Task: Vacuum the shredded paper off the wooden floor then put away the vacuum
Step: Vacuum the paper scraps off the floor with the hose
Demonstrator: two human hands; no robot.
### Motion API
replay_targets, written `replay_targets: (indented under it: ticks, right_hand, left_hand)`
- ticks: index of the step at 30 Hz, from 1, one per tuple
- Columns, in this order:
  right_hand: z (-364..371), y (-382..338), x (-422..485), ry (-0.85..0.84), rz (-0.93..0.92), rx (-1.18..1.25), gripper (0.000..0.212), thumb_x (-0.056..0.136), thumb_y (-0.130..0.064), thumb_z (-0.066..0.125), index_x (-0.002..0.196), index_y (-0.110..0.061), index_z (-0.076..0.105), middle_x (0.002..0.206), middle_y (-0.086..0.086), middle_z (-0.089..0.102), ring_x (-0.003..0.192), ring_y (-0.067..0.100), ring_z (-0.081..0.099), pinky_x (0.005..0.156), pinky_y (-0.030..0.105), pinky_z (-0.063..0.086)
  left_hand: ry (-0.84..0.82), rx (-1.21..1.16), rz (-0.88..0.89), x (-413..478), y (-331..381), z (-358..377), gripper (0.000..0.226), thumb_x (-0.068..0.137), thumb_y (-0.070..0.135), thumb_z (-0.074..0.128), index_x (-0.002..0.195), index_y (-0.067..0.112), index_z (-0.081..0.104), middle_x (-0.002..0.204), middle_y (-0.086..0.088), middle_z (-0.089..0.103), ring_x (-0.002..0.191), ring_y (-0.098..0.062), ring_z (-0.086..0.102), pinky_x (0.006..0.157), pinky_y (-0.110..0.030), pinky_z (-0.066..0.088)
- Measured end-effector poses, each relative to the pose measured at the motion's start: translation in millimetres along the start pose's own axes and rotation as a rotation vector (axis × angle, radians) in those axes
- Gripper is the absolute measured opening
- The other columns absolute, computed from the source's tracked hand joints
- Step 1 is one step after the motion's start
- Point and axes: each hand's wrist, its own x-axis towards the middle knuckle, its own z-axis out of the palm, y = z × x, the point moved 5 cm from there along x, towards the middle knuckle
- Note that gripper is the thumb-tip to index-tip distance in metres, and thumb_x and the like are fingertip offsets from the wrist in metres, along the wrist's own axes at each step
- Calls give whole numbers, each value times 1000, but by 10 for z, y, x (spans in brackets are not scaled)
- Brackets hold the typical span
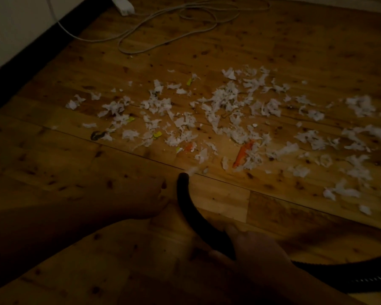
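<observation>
Hose [186,208]: gripped in the right hand [253,252], fingers [233,231] curled round it; tip held at the wooden floor [284,51].
Shredded paper [224,102]: scattered beyond the tip, well apart from the fingers.
Left hand [156,199]: dimly seen beside the hose; finger state cannot be told.

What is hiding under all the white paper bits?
The wooden floor shows between the shredded paper. An orange scrap seems to poke out from beneath one clump, partly covered. Anything else under the thicker clumps is hidden.
</observation>
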Motion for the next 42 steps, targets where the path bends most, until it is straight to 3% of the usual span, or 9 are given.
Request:
replay_targets:
  ticks: [4, 10, 16, 21, 25, 29, 33, 38, 42]
  right_hand:
    - [91, 105, -34, -20, 16, -47, 61, 93, -68, 35, 133, -22, 33, 116, 2, 62, 100, 22, 63, 75, 29, 47]
    - [176, 225, -114, -11, 11, -24, 64, 91, -70, 35, 135, -22, 32, 117, 2, 62, 100, 21, 63, 81, 32, 51]
    - [145, 366, -210, 3, 36, 20, 66, 91, -70, 36, 138, -25, 31, 119, -1, 62, 101, 18, 63, 83, 30, 51]
    - [12, 535, -338, 37, 77, 76, 81, 81, -81, 27, 143, -29, 32, 120, -6, 61, 104, 13, 61, 82, 26, 47]
    - [-83, 643, -440, 123, 98, 190, 67, 88, -71, 42, 144, -36, 32, 120, -9, 61, 98, 6, 59, 82, 23, 49]
    - [-124, 709, -515, 155, 110, 264, 66, 88, -69, 46, 145, -39, 30, 104, -16, 60, 77, 1, 52, 68, 18, 45]
    - [-143, 754, -595, 154, 116, 252, 70, 89, -70, 43, 148, -42, 21, 79, -22, 44, 64, -4, 45, 56, 12, 35]
    - [-109, 858, -700, 78, 172, 197, 68, 89, -70, 40, 146, -34, 29, 93, -14, 52, 66, -1, 48, 55, 13, 36]
    - [-81, 921, -785, 20, 180, 190, 65, 90, -68, 43, 143, -32, 32, 116, -6, 61, 67, -1, 43, 56, 13, 33]
  left_hand:
    - [-45, 1, 17, 56, 17, 78, 49, 91, 60, 44, 129, 28, 42, 121, 9, 57, 97, -12, 59, 83, -38, 53]
    - [-60, -44, 23, 70, 115, 67, 48, 94, 51, 49, 133, 24, 40, 131, 5, 51, 103, -13, 55, 86, -31, 50]
    - [-59, -82, 39, 61, 216, 39, 48, 94, 48, 51, 135, 24, 39, 133, 4, 50, 93, -11, 59, 80, -31, 54]
    - [-38, -101, 77, 74, 374, 8, 48, 96, 44, 50, 136, 20, 39, 134, 1, 50, 104, -14, 57, 81, -27, 50]
    - [-15, -121, 100, 104, 493, -7, 46, 95, 44, 52, 134, 20, 42, 130, 1, 52, 108, -15, 55, 90, -32, 51]
    - [-28, -144, 111, 125, 551, 3, 46, 95, 43, 51, 134, 19, 43, 129, 2, 52, 110, -14, 54, 91, -30, 49]
    - [-37, -189, 110, 165, 633, 13, 42, 95, 41, 52, 130, 19, 45, 126, 1, 52, 107, -14, 54, 89, -30, 49]
    - [-36, -154, 147, 185, 780, 43, 44, 94, 46, 52, 128, 20, 46, 124, 2, 55, 105, -14, 55, 93, -36, 50]
    - [-58, -155, 193, 211, 968, 12, 46, 94, 46, 52, 132, 22, 44, 128, 3, 54, 109, -13, 55, 92, -31, 49]
